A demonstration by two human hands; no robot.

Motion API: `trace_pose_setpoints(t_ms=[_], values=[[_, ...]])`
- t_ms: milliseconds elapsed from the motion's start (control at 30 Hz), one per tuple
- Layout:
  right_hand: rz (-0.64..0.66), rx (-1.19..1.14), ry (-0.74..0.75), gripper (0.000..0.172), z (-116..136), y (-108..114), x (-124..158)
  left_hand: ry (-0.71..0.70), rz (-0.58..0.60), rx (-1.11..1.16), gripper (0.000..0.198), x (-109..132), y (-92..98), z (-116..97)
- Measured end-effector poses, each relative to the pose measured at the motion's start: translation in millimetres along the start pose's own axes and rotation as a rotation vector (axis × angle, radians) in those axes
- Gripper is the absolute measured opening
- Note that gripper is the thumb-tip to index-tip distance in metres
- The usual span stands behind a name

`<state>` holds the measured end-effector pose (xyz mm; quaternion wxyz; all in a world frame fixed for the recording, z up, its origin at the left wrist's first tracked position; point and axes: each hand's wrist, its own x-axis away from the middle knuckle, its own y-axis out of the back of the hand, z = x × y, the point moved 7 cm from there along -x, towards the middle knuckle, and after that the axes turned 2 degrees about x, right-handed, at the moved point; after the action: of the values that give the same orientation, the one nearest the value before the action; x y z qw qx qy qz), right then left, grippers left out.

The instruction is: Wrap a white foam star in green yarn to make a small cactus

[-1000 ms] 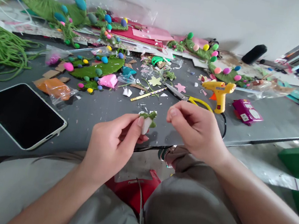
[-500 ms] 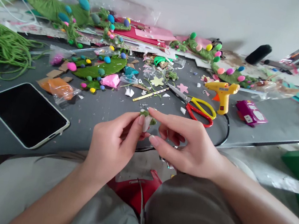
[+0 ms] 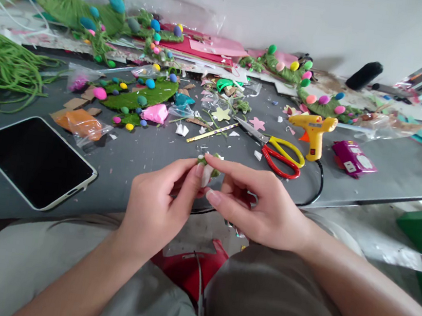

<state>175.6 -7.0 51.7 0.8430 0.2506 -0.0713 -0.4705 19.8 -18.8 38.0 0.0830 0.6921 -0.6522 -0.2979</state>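
A small green fuzzy craft piece with a white patch (image 3: 207, 175) is pinched between the thumb and fingers of my left hand (image 3: 161, 198), just over the table's front edge. My right hand (image 3: 263, 204) is beside it, the index fingertip touching the top of the piece. Its thumb is apart from the index finger, close to my left fingertips, and the other fingers are curled. Scissors (image 3: 281, 157) with one red and one yellow handle lie beyond my right hand. A yellow hot glue gun (image 3: 315, 133) is farther right.
A tablet-like device with a black screen (image 3: 37, 161) lies at left, near green yarn (image 3: 5, 68) and an orange bag (image 3: 79, 124). Behind are a green leaf shape with coloured balls (image 3: 144, 98), a pencil (image 3: 212, 133), paper scraps and a purple packet (image 3: 354, 158).
My right index fingertip has shifted slightly left along the top of the green piece, and the thumb slightly left too. My left hand keeps its pinch.
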Motion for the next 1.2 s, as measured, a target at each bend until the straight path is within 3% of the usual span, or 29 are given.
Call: trace_pose_setpoints(t_ms=[233,367,467,567,900,1033,1200], values=[[-0.038,0.216,0.091,0.057,5,-4,0,0.041,0.031,0.025,0.022,-1,-2.4,1],[-0.024,0.041,0.019,0.055,2,-2,-1,0.035,0.022,0.004,0.02,-1,-1.8,2],[-0.014,-0.171,-0.119,0.047,-4,1,-4,0.048,0.039,0.073,0.02,-1,-3.5,3],[-0.027,-0.289,-0.166,0.037,-5,6,-7,0.062,0.055,0.137,0.021,-1,-5.6,3],[0.048,-0.321,-0.222,0.022,-14,20,-13,0.053,0.136,0.154,0.017,0,-9.3,1],[0.037,-0.249,-0.205,0.025,-12,21,-11,0.071,0.139,0.178,0.018,0,-10.6,2],[-0.011,0.104,-0.057,0.04,-2,11,-3,0.073,0.112,0.143,0.017,-2,-9.5,5]])
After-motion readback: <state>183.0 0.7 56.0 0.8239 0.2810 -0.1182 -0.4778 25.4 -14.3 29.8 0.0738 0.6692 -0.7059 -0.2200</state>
